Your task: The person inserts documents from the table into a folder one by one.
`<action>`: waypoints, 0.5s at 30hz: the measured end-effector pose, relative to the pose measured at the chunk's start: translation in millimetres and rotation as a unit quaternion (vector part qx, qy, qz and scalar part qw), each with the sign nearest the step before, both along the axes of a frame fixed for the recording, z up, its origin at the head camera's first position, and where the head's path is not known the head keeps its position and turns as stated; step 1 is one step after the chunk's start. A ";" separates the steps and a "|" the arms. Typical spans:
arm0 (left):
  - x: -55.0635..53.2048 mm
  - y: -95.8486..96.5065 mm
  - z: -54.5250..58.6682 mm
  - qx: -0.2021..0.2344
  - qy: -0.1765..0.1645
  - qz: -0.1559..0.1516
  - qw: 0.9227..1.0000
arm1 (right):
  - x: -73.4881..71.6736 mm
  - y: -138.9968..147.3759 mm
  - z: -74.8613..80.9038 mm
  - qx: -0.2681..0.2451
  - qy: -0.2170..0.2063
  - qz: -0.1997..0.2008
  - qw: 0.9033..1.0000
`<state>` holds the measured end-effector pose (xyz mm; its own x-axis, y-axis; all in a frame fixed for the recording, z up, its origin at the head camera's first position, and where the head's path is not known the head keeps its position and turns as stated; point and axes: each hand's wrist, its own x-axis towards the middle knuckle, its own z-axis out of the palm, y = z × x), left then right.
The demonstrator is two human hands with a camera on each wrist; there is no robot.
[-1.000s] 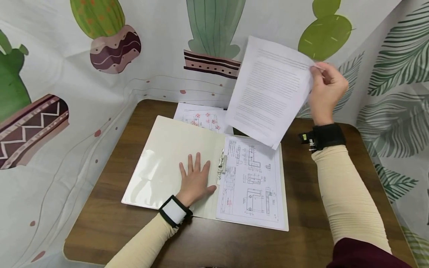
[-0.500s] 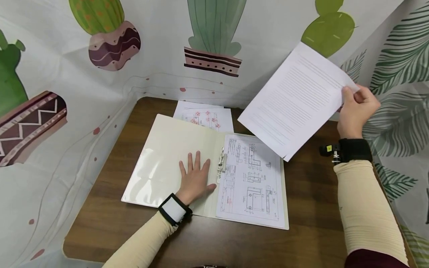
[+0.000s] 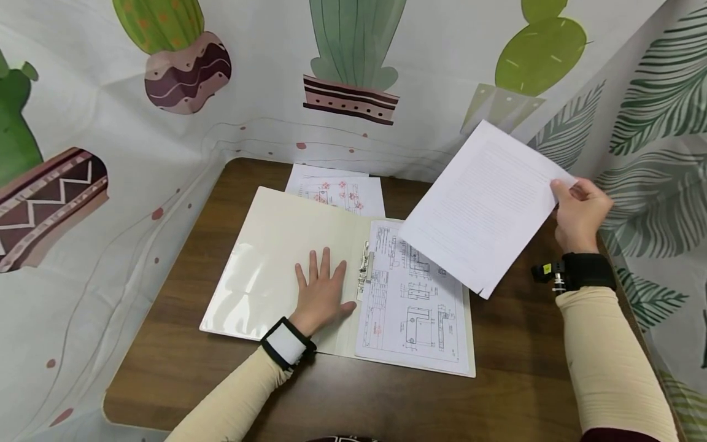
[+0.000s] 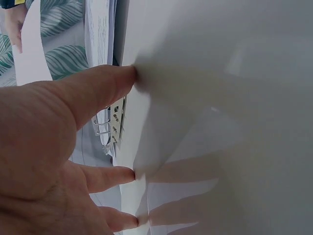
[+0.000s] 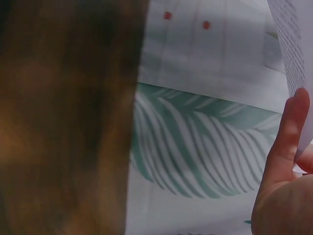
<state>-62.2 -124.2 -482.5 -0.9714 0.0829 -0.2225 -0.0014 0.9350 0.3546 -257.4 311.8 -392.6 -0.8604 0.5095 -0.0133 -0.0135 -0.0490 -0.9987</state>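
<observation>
An off-white ring binder [image 3: 265,245] lies open on the table, its metal ring clip [image 3: 365,270] along the spine. My left hand [image 3: 320,301] rests with spread fingers on the inside of the left cover; the left wrist view shows the fingertips touching its glossy surface. A drawing sheet [image 3: 409,331] with line diagrams lies on the binder's right side. My right hand [image 3: 582,205] pinches the edge of a printed sheet of paper [image 3: 480,202] between thumb and fingers. That sheet hangs tilted in the air, overlapping the upper right of the drawing in the head view.
Behind the binder lie more papers [image 3: 342,190], the front one with red marks. The brown wooden table [image 3: 530,356] has a rounded corner at the back left. A cactus-and-leaf patterned cloth [image 3: 265,80] hangs around the table's back and sides.
The right hand has carried the printed sheet to the right and then lowered it toward the table and binder. The left hand has stayed in place on the cover.
</observation>
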 end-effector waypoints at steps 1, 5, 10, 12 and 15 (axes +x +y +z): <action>-0.1 0.0 0.0 -0.001 0.000 0.000 1.000 | 1.6 0.1 -3.6 0.001 -0.011 0.010 1.000; -0.4 -0.1 0.5 -0.003 -0.002 0.001 1.000 | 6.2 -3.7 -19.8 0.018 -0.026 0.044 0.999; -0.2 -0.1 0.2 -0.001 -0.001 0.000 1.000 | 10.4 -13.0 -38.3 0.092 -0.050 0.092 0.990; 0.1 -0.1 -0.2 -0.002 0.000 -0.001 1.000 | 12.5 -17.5 -44.5 0.130 -0.063 0.113 0.983; 0.6 0.1 -0.4 -0.002 0.002 -0.002 1.000 | 16.5 -25.2 -53.5 0.180 -0.078 0.145 0.970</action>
